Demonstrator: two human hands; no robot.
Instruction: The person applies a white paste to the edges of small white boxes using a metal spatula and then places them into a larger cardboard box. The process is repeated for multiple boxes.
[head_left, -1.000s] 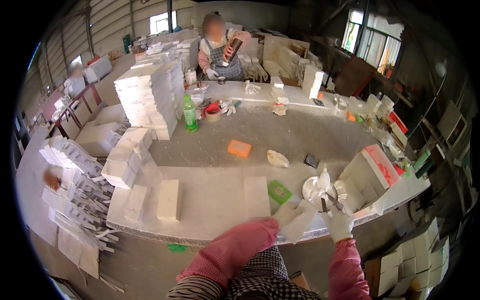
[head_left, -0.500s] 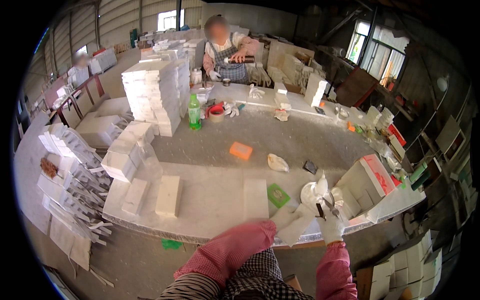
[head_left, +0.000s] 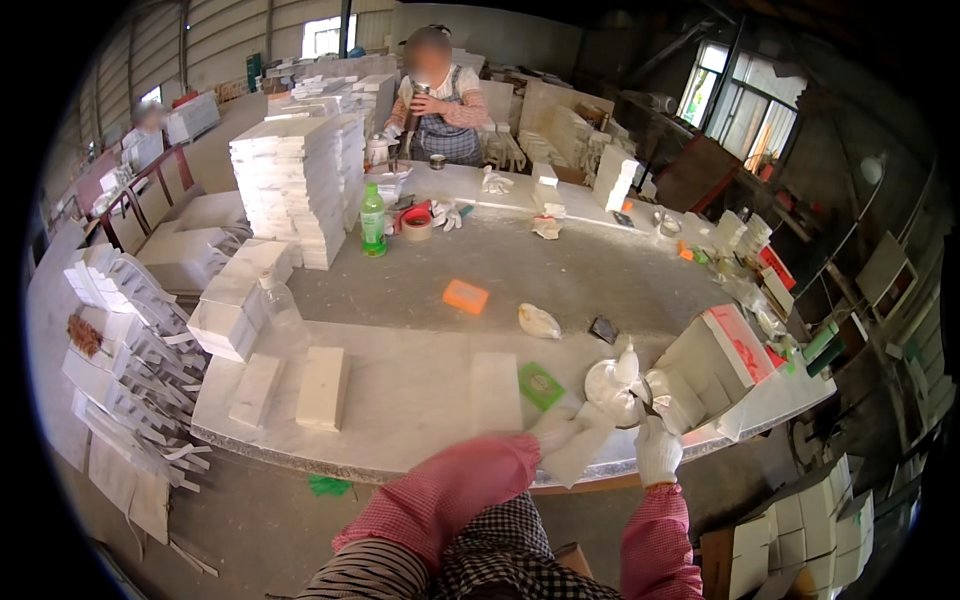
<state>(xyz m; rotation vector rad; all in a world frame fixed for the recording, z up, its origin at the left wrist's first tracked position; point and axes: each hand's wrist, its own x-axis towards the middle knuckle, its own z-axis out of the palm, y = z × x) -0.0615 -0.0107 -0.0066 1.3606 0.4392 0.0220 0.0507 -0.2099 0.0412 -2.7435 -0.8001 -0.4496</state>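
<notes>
My left hand (head_left: 558, 428), in a white glove, grips a flat white stone tile (head_left: 582, 452) at the table's front edge. My right hand (head_left: 659, 452), also gloved, is closed on a small narrow tool (head_left: 648, 409); its dark part shows, but its exact kind is unclear. The tool's end is at the rim of a round dish (head_left: 603, 392) of whitish material. A white nozzle bottle (head_left: 627, 363) stands in or just behind this dish. A green square box (head_left: 541, 385) lies beyond my left hand.
An open white carton (head_left: 712, 365) stands right of the dish. White blocks (head_left: 323, 388) lie on the table's left, near a clear bottle (head_left: 281, 300). An orange block (head_left: 465, 296) lies mid-table; tall tile stacks (head_left: 288, 190) rise behind. Across the table stands another person (head_left: 450, 115).
My right hand has shifted slightly and the tool is turned, less of it showing. The person across has raised the dark bottle from tilted to upright. The whole view has shifted a little.
</notes>
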